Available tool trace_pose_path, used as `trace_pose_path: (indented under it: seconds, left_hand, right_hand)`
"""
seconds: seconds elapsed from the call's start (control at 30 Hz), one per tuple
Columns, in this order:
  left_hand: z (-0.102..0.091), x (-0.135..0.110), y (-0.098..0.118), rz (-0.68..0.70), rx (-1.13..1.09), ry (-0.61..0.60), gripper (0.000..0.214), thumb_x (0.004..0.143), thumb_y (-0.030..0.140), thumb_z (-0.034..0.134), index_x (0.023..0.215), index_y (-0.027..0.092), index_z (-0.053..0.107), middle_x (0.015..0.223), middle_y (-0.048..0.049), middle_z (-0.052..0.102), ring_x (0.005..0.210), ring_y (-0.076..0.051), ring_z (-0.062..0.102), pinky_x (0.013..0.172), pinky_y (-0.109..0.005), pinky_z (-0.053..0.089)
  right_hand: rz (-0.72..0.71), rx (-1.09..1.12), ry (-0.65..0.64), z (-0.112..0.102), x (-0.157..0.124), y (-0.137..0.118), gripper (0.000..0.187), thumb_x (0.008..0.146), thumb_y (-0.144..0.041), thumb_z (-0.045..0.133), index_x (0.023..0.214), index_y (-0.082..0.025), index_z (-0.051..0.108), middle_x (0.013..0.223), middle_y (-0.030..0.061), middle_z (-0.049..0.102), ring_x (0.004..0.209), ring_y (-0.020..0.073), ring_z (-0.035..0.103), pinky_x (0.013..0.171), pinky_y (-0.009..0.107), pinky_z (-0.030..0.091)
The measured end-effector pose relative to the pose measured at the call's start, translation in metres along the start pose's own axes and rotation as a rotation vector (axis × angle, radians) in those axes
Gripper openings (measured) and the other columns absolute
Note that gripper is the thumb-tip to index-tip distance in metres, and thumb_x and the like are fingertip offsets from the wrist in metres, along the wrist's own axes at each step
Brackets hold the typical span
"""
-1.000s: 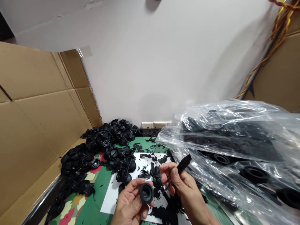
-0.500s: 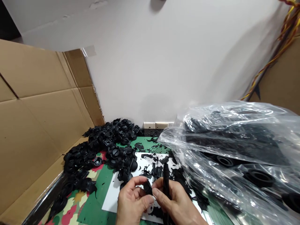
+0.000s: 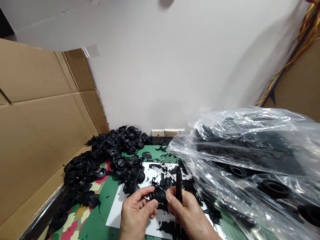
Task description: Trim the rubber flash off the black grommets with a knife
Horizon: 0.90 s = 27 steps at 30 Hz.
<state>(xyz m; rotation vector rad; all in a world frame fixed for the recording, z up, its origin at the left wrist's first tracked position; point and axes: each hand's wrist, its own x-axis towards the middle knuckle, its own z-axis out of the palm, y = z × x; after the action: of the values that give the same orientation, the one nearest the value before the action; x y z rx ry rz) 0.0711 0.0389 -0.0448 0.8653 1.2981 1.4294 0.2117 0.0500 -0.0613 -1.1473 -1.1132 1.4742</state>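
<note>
My left hand (image 3: 136,213) pinches a black ribbed rubber part (image 3: 158,196) between thumb and fingers, low in the middle of the view. My right hand (image 3: 186,215) touches the same part with its thumb and grips a black tool (image 3: 178,183) that stands upright. Both hands hover over a white sheet (image 3: 117,213) strewn with black rubber trimmings (image 3: 162,173).
A heap of black rubber parts (image 3: 110,156) lies at the left on a green patterned mat (image 3: 105,196). A cardboard panel (image 3: 42,110) stands at the left. At the right a clear plastic bag (image 3: 250,156) holds more black parts. A white wall rises behind.
A second ago the left hand showed the part's open round end and the tool pointed up to the right. Now the part is turned sideways, the tool stands upright and the hands are close together.
</note>
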Motion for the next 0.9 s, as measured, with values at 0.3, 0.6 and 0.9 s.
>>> trace_pose_path:
  seconds: [0.3, 0.6, 0.9]
  left_hand:
    - [0.013, -0.006, 0.008, 0.089, 0.125, 0.015, 0.021, 0.056, 0.031, 0.081, 0.067, 0.016, 0.072, 0.038, 0.0051, 0.053, 0.036, -0.008, 0.046, 0.037, -0.016, 0.036]
    - [0.009, -0.001, 0.007, 0.127, 0.338, -0.016, 0.017, 0.066, 0.034, 0.072, 0.066, 0.018, 0.069, 0.037, 0.0076, 0.043, 0.035, -0.007, 0.034, 0.035, -0.018, 0.028]
    - [-0.004, 0.007, -0.008, 0.208, 0.55, -0.13, 0.017, 0.075, 0.032, 0.057, 0.073, 0.017, 0.066, 0.052, 0.0051, 0.045, 0.044, -0.011, 0.043, 0.039, -0.02, 0.034]
  right_hand:
    - [-0.009, -0.059, -0.048, 0.001, 0.002, 0.002, 0.049, 0.074, -0.067, 0.053, 0.071, -0.018, 0.052, 0.05, -0.0085, 0.035, 0.043, 0.0076, 0.026, 0.041, 0.021, 0.023]
    - [-0.037, 0.045, -0.007, -0.007, 0.005, -0.005, 0.045, 0.07, -0.062, 0.064, 0.074, -0.018, 0.056, 0.048, -0.0091, 0.038, 0.037, 0.005, 0.025, 0.034, 0.019, 0.019]
    - [-0.422, -0.085, 0.106, -0.021, -0.007, -0.024, 0.03, 0.079, -0.049, 0.062, 0.091, -0.024, 0.073, 0.095, 0.0065, 0.063, 0.063, 0.0159, 0.057, 0.059, 0.03, 0.05]
